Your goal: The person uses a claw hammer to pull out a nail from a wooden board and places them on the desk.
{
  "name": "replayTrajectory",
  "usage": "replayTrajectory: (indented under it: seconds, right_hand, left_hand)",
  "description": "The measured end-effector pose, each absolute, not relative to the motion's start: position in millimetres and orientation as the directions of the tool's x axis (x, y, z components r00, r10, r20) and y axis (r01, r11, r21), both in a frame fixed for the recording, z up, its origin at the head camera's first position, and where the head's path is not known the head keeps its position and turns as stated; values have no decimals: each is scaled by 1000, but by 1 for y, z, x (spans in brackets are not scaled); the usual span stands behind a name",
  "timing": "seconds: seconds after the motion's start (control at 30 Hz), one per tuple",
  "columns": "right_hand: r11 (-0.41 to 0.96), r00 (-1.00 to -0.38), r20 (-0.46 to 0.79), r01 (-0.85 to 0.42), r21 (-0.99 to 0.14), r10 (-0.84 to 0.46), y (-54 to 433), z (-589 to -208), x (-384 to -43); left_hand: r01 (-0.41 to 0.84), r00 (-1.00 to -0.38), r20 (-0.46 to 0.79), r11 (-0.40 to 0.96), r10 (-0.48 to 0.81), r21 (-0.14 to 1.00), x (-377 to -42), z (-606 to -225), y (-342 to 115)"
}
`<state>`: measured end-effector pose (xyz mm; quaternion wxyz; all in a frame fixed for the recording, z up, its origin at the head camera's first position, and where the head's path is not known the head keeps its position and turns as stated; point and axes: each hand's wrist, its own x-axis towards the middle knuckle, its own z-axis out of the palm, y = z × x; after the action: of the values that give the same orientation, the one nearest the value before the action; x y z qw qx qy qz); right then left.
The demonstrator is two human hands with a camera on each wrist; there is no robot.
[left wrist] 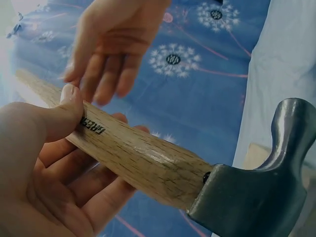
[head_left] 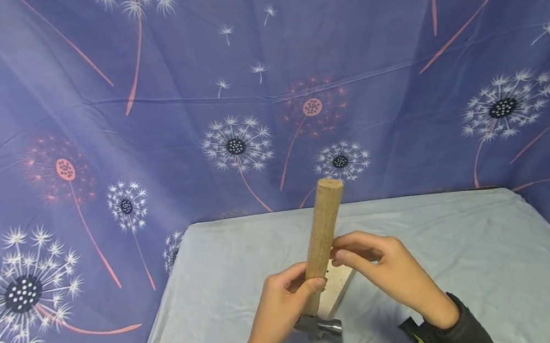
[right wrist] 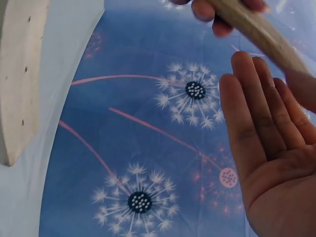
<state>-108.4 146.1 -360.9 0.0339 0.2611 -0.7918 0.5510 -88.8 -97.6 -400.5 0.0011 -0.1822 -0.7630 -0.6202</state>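
Note:
My left hand (head_left: 279,306) grips the wooden handle of a claw hammer (head_left: 324,227) a little above its head. The handle's butt end points up and away, tilted slightly right, while the dark steel hammer head (left wrist: 247,200) is low and near me. Printed dark lettering shows beside the left thumb in the left wrist view. My right hand (head_left: 396,270) is right at the handle's right side, its fingers mostly straight and its thumb overlapping the handle in the right wrist view. Behind the hammer a pale wooden board (head_left: 339,284) lies on the table, partly hidden by hammer and hands.
A light grey cloth covers the table (head_left: 461,242). Blue fabric with a dandelion print (head_left: 370,74) hangs behind the table and along both sides. Several small dark holes or nails mark the board (right wrist: 22,69) in the right wrist view.

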Motion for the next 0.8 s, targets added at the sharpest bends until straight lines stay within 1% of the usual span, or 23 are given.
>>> replayTrajectory:
  seconds: [0.2, 0.33, 0.53, 0.67, 0.8]
  right_hand:
    - [287, -875, 351, -449, -846, -333, 155, -369, -113]
    - [253, -890, 323, -410, -876, -321, 160, -379, -115]
    - [217, -915, 257, -331, -918, -312, 168, -395, -113]
    - [219, -916, 246, -323, -921, -318, 170, -401, -115]
    - [248, -922, 234, -315, -916, -308, 173, -404, -119]
  left_hand:
    - [248, -949, 191, 221, 252, 943, -92, -399, -117]
    - [188, -967, 131, 262, 220, 946, -91, -401, -131]
    - [46, -991, 17, 219, 130, 975, -88, -414, -154]
    - [-24, -996, -41, 202, 81, 979, -89, -420, -169]
    - [-97, -991, -112, 187, 74, 978, -92, -428, -186]
